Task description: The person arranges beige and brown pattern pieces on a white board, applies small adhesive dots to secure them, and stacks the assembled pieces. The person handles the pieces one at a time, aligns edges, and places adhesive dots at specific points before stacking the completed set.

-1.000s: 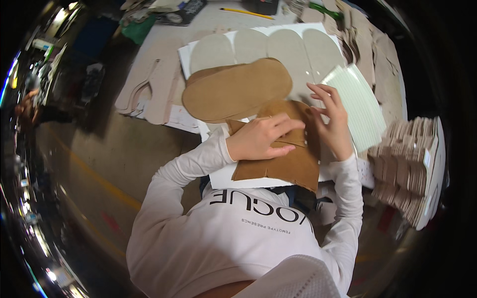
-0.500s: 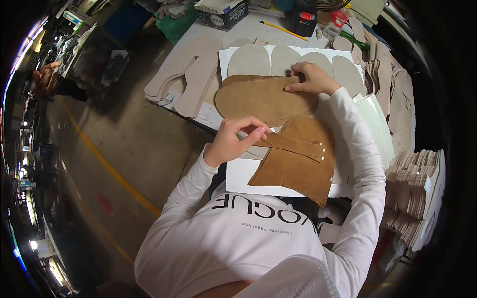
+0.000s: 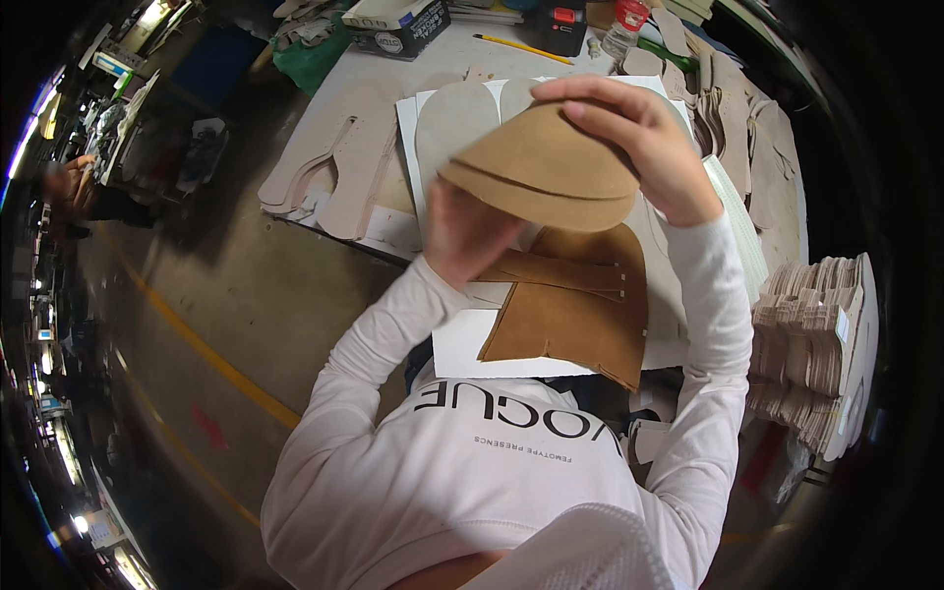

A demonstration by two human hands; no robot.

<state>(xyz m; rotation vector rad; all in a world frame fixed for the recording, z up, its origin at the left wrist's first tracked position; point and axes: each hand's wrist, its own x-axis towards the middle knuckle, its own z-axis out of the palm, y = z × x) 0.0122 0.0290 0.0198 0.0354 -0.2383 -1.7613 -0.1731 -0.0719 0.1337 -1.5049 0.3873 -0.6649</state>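
A right hand [image 3: 649,138] pinches the far right edge of curved tan pieces [image 3: 546,162], held above a white board [image 3: 464,346] on the worktop [image 3: 454,63]. The left hand [image 3: 470,231], blurred, is at their near left edge; its grip cannot be told. Brown strips [image 3: 560,273] lie across larger brown pieces [image 3: 565,329] on the near side, a yellow pencil [image 3: 523,49] far beyond.

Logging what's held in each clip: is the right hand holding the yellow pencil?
No, the yellow pencil lies on the table, while the right hand grips tan flat pieces.
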